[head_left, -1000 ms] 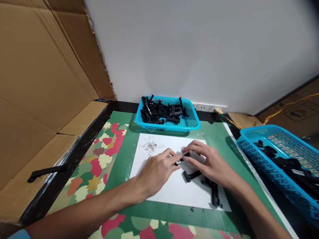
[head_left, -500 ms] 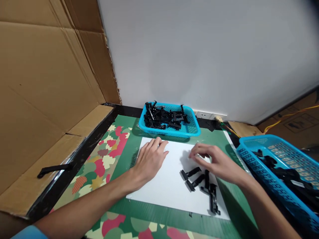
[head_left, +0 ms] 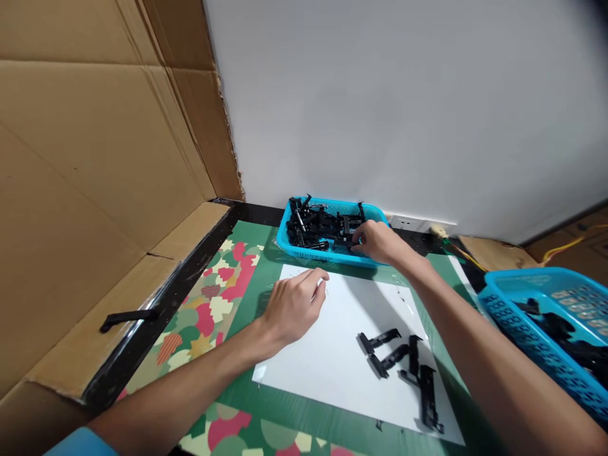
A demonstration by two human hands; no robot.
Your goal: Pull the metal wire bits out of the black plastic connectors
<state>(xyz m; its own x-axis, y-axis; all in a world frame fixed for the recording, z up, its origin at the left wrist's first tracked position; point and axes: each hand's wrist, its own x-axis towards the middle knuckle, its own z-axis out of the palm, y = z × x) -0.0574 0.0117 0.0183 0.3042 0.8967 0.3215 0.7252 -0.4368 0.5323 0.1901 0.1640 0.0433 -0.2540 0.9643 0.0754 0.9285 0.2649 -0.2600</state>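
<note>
My right hand [head_left: 375, 242] reaches over the near right rim of the blue basket [head_left: 332, 256]. Its thumb and fingers close on a black plastic part among the jumbled black parts [head_left: 313, 225] inside; the fingertips are partly hidden. On the upper left of a white sheet [head_left: 323, 354] rests my left hand [head_left: 295, 307], fingers loosely curled, thumb a little apart from the index finger, with nothing seen in it. Several narrow black plastic parts [head_left: 389, 362] lie on the sheet's right side, and a longer black piece [head_left: 428, 399] is at its lower right.
A second blue basket [head_left: 517, 329] holding black parts stands to the right. Cardboard [head_left: 104, 158] walls the left side, with a black strip [head_left: 127, 318] at its base. Behind are a white wall [head_left: 370, 107], power sockets [head_left: 406, 223] and a plug with a cable [head_left: 439, 233].
My right hand has moved from above the white sheet forward and left into the far basket. My left hand stays on the sheet, its fingers more curled. The view has shifted slightly.
</note>
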